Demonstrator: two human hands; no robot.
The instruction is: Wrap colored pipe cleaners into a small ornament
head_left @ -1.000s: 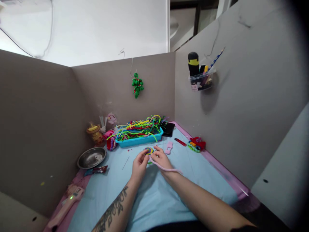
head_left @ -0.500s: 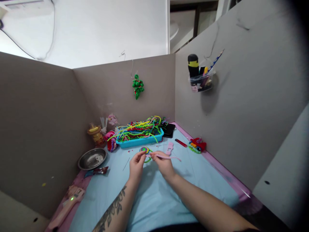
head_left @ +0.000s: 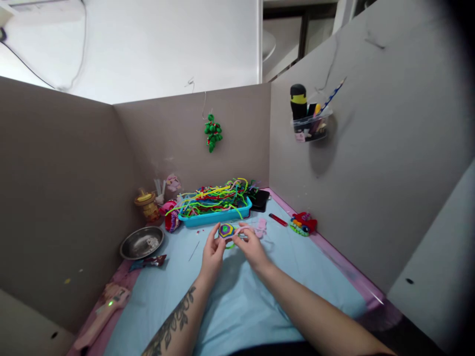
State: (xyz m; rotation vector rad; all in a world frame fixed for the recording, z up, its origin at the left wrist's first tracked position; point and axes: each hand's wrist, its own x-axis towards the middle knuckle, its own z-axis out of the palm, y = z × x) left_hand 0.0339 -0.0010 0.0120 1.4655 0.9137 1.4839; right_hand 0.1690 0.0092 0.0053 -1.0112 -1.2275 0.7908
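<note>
Between my hands is a small round pipe-cleaner piece (head_left: 226,230) with rings of green, purple, yellow and blue. My left hand (head_left: 212,247) pinches its left edge between thumb and fingers. At its right edge my right hand (head_left: 250,244) has its fingers closed on a pale pink pipe cleaner (head_left: 243,229), which runs along the piece's lower rim. A bright green strand (head_left: 230,246) hangs below the piece. Just behind my right fingers lies a flat pink plastic piece (head_left: 261,226) on the blue cloth.
A blue tray (head_left: 215,217) heaped with coloured pipe cleaners stands at the back. To the left are a metal bowl (head_left: 129,253), a wrapper (head_left: 154,261) and a pink glue gun (head_left: 102,316). A red cutter (head_left: 278,219) and a red craft piece (head_left: 306,222) lie right.
The round piece has turned so its ringed face shows more fully. My right hand has shifted slightly, and the pink pipe cleaner's free end no longer sticks out straight to the right.
</note>
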